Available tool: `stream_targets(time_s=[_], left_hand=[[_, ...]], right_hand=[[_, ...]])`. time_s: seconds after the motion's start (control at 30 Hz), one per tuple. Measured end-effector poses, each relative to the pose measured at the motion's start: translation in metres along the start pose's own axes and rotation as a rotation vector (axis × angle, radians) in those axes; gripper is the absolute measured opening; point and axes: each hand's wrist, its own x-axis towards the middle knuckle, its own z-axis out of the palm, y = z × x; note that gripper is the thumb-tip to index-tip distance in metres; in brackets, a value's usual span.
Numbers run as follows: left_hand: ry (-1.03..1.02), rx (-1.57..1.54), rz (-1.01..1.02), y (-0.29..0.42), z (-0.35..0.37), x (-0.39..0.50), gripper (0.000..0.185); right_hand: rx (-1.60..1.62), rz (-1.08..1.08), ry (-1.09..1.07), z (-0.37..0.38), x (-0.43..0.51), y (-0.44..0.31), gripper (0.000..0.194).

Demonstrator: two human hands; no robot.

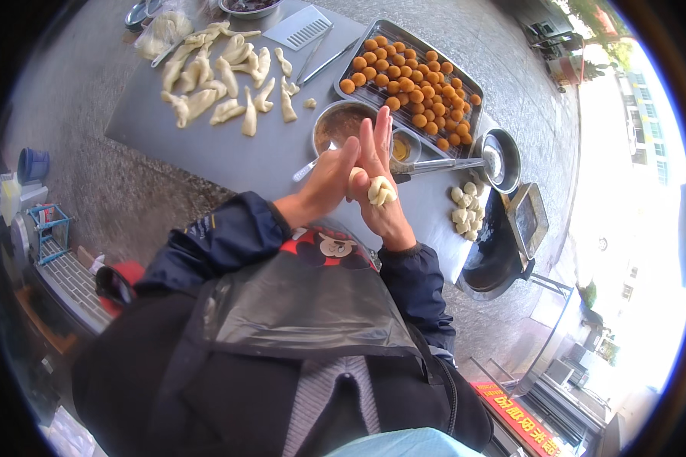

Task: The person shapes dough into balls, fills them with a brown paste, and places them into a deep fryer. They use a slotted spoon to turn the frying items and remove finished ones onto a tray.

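Above the metal table, my left hand (319,185) and my right hand (382,214) are pressed together. Pale dough (382,192) is gripped between them, and a twisted lump of it bulges over the base of my right thumb. My right fingers point away from me, while the left fingers are mostly hidden behind the left thumb. Just beyond the hands is a round metal bowl (319,127) with a brown coating or filling inside. A light-handled utensil (304,171) leans out of it beside my left hand.
Torn dough strips (197,105) lie at the far left, near a slotted metal scraper (299,27). A rack tray (359,52) holds several orange-brown balls (417,85). At right are small dough lumps (467,214), a long-handled strainer (500,160) and a dark wok (491,251).
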Motion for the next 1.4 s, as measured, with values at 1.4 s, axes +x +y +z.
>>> stream_targets(time_s=[1.4], left_hand=[[0.17,-0.758,-0.381,0.07,-0.065,-0.034,0.034]], right_hand=[[-0.539,-0.528,-0.208,0.037,0.039,-0.042,0.078]])
